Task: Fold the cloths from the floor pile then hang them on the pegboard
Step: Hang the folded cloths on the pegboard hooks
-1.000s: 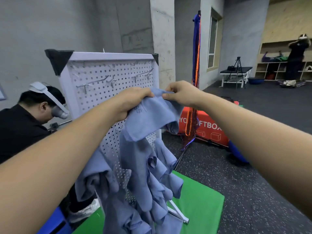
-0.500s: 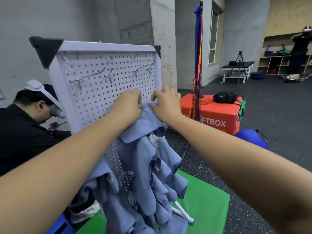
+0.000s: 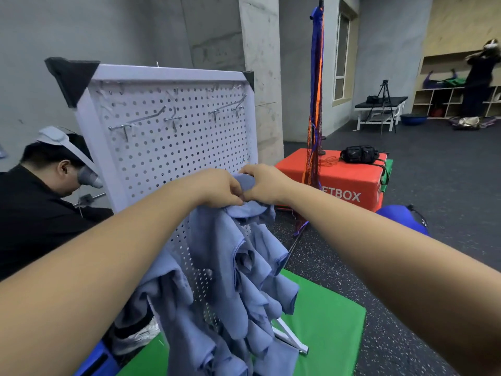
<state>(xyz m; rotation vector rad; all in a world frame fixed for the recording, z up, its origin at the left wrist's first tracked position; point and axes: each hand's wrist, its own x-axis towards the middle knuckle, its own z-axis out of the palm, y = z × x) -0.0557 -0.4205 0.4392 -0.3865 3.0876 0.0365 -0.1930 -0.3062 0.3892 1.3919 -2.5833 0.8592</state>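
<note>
- Nearest my view, both bare forearms reach forward and meet in front of the board.
- My left hand (image 3: 217,187) has its fingers curled down and pinches the bunched top of a blue cloth (image 3: 246,210).
- My right hand (image 3: 267,185) touches the left one at the knuckles, its fingers curled over the same gathered edge, so both hands are grasping that cloth.
- The cloth sits against the right part of the white pegboard (image 3: 168,147), about halfway up. I cannot tell whether it is on a hook, because my hands cover that spot.
- Below it, more blue cloths (image 3: 244,280) hang in draped layers down the front of the board.
- The board's foot stands on a green mat (image 3: 325,321) on the dark speckled floor.
- Bare metal hooks (image 3: 146,122) stick out of the upper rows of holes.
- To the left, beside the board, a person in black (image 3: 35,213) wearing a headset bends forward.
- To the right, behind the board, is a red box (image 3: 347,183) with a black bag (image 3: 359,154) on top and a blue ball (image 3: 401,217) just beside it.
- A pole wrapped in blue and orange netting (image 3: 315,90) rises by the box.
- Far back there is a bench (image 3: 393,100) with a tripod (image 3: 383,90), and another person (image 3: 479,77) stands at the shelves.
</note>
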